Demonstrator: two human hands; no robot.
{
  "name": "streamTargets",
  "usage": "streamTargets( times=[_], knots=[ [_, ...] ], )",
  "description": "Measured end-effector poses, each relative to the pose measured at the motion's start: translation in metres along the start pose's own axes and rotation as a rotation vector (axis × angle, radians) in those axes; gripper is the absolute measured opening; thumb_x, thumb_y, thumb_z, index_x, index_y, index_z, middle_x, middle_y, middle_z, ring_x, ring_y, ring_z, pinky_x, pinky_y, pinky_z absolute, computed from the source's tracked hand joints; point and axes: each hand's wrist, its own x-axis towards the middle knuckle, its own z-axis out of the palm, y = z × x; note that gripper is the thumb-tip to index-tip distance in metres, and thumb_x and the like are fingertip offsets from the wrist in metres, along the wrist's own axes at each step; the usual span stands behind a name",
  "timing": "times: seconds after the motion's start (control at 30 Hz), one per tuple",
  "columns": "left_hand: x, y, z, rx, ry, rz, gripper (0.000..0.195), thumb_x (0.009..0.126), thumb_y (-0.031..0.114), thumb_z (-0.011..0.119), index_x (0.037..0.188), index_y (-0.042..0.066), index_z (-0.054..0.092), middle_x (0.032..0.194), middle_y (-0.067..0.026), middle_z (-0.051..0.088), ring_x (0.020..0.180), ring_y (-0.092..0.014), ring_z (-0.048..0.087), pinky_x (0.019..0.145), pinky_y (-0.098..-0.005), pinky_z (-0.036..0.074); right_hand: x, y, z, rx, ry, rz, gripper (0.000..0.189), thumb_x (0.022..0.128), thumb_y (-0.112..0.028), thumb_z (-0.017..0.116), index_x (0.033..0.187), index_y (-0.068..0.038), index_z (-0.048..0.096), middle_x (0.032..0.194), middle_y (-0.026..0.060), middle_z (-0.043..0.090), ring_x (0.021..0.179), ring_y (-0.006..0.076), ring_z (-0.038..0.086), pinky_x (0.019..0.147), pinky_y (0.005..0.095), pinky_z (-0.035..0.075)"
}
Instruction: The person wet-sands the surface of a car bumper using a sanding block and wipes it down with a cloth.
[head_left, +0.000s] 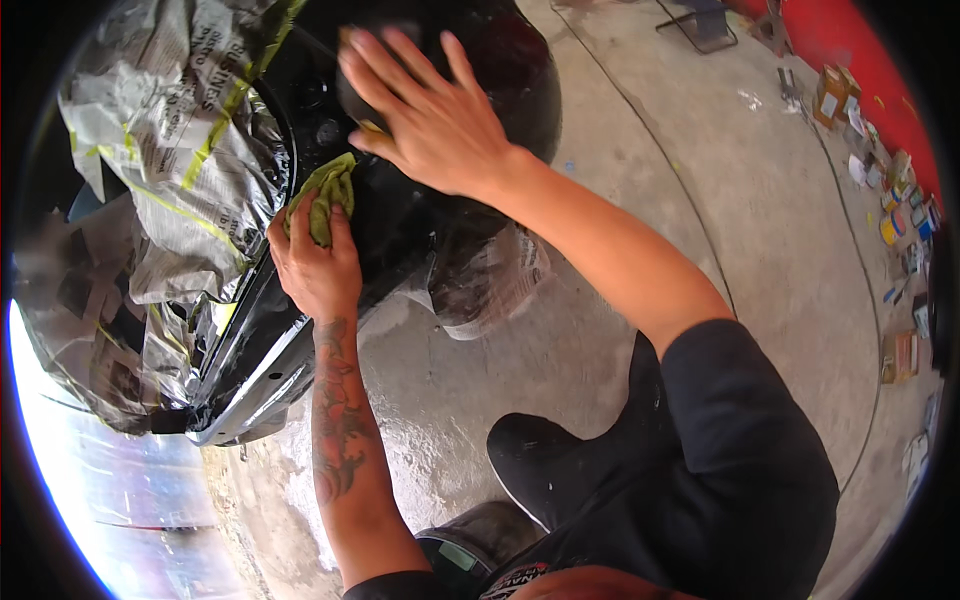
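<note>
My left hand (321, 259) grips a crumpled green cloth (324, 199), which rests against a glossy black vehicle body panel (390, 217). Spread flat over the panel's upper part is my right hand (435, 124), fingers apart. A yellowish patch shows beside its thumb; whether it is a thin thing under the palm or a reflection, I cannot tell. Left of both hands, printed newspaper masking (180, 135) covers an opening in the body, held by yellow-green masking tape (217, 135). The masking borders a curved black edge near my left hand.
More masking paper (487, 292) hangs below the panel over the concrete floor (465, 375). A dark bucket-like container (480, 536) stands near my legs. Cables (652, 135) run across the floor. Along the red wall (885, 75) are cardboard boxes (834, 94) and several cans (892, 227).
</note>
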Motion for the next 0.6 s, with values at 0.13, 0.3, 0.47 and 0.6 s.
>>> streamTargets(
  times=[0.13,0.3,0.47,0.6],
  knots=[
    [0.001,0.006,0.006,-0.059,-0.038,-0.046,0.033,0.093,0.029,0.072,0.124,0.017,0.071,0.125,-0.0109,0.062,0.116,-0.035,0.062,0.096,-0.0466,0.051,0.053,-0.003,0.006,0.014,0.205,0.035,0.083,0.091,-0.056,0.066,0.156,-0.012,0.039,0.164,0.0078,0.036,0.148,0.0317,0.036,0.114,0.0665,0.029],
    [0.0,-0.003,0.002,-0.037,-0.034,-0.028,0.033,0.093,0.029,0.071,0.124,0.017,0.071,0.125,-0.011,0.062,0.116,-0.034,0.062,0.096,-0.0465,0.05,-0.016,-0.01,0.008,0.054,-0.011,0.171,0.08,0.1,-0.056,0.054,0.158,-0.007,0.032,0.165,0.0182,0.031,0.153,0.0359,0.029,0.118,0.0667,0.023],
    [0.004,0.001,0.005,-0.064,-0.017,0.015,0.032,0.093,0.026,0.072,0.123,0.015,0.071,0.123,-0.0115,0.062,0.114,-0.034,0.063,0.096,-0.046,0.05,0.027,0.05,-0.008,0.204,0.088,0.632,0.08,0.103,-0.052,0.046,0.151,0.011,0.034,0.156,0.0297,0.04,0.146,0.0425,0.038,0.119,0.0634,0.024],
    [0.0,-0.003,0.003,-0.035,-0.031,-0.001,0.031,0.094,0.026,0.072,0.122,0.015,0.071,0.123,-0.0116,0.062,0.114,-0.034,0.063,0.095,-0.046,0.051,-0.021,-0.011,0.006,0.023,0.007,0.466,0.082,0.103,-0.053,0.046,0.156,0.008,0.028,0.162,0.0271,0.033,0.15,0.0411,0.033,0.121,0.0637,0.021]
  ],
)
